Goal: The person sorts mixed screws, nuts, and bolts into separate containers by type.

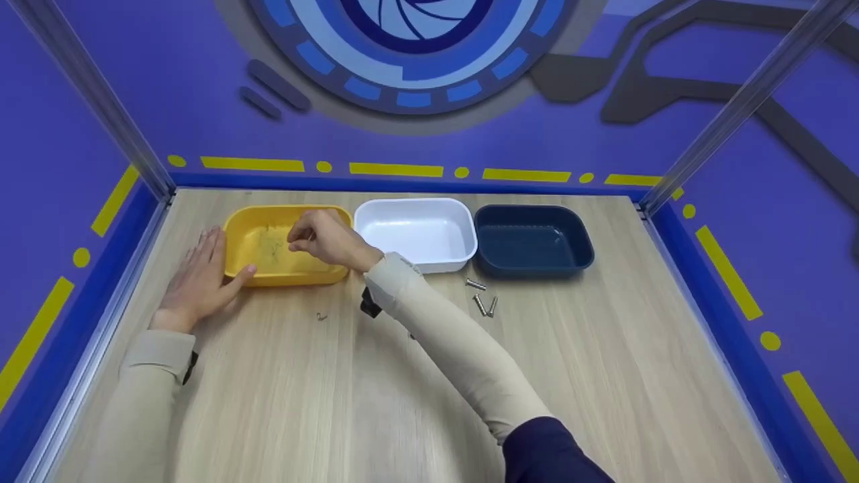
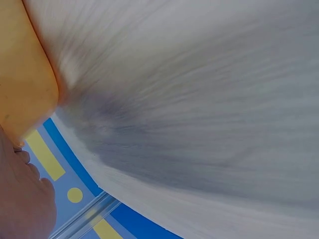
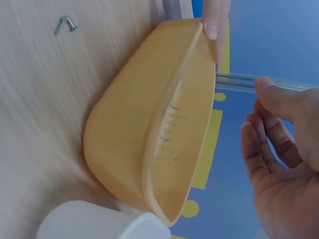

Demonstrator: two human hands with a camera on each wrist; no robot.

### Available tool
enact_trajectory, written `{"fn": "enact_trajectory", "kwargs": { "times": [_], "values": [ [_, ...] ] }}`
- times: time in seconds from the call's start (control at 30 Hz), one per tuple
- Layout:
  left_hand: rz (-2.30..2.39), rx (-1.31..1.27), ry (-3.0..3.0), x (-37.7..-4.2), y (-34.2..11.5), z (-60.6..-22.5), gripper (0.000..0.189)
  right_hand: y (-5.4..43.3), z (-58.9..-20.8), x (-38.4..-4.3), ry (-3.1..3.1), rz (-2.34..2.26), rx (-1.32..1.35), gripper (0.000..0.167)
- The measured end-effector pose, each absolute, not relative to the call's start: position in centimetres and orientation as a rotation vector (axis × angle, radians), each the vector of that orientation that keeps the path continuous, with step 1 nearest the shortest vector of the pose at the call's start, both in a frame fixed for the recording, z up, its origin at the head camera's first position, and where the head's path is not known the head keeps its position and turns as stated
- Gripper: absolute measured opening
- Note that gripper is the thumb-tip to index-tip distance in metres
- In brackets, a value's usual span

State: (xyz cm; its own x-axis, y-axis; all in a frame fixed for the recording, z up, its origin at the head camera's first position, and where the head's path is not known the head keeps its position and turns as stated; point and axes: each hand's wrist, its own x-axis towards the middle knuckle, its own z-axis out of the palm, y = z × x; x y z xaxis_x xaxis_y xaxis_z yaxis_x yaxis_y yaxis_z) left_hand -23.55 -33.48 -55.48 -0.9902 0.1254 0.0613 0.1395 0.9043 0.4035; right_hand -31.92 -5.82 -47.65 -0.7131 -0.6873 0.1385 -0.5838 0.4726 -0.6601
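Note:
My left hand (image 1: pixel 198 278) lies flat along the left side of the yellow bin (image 1: pixel 295 278), with straight fingers and the thumb at its front rim. Above the inside of that bin hovers my right hand (image 1: pixel 329 236), fingers loosely bent and thumb near the index finger. No object shows between those fingertips in the right wrist view. Small thin screws (image 1: pixel 272 249) lie scattered on the bin's floor. In front of it, two small silver screws (image 3: pixel 66 24) rest close together on the table. The left wrist view catches only the bin's corner and part of the left hand (image 2: pixel 25 194).
A white bin (image 1: pixel 416 235) stands right of the yellow one, followed by a dark blue bin (image 1: pixel 533 241). Several larger silver bolts (image 1: pixel 478 303) lie before these two. A small black object (image 1: pixel 370 303) shows beneath the right cuff. Printed panels and metal posts enclose the wooden table (image 1: pixel 604 376).

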Motion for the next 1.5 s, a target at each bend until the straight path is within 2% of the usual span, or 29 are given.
{"fn": "enact_trajectory", "kwargs": {
  "times": [0.8,1.5],
  "values": [
    [-0.657,-0.201,-3.056,-23.5,-33.6,-55.4,0.103,-8.9,-48.4,-34.5,2.681,-1.15,-0.797,0.015],
    [-0.614,-0.215,-3.087,-23.8,-33.5,-55.0,0.103,-8.4,-48.1,-34.5,2.72,-1.115,-0.882,0.022]
  ]
}}
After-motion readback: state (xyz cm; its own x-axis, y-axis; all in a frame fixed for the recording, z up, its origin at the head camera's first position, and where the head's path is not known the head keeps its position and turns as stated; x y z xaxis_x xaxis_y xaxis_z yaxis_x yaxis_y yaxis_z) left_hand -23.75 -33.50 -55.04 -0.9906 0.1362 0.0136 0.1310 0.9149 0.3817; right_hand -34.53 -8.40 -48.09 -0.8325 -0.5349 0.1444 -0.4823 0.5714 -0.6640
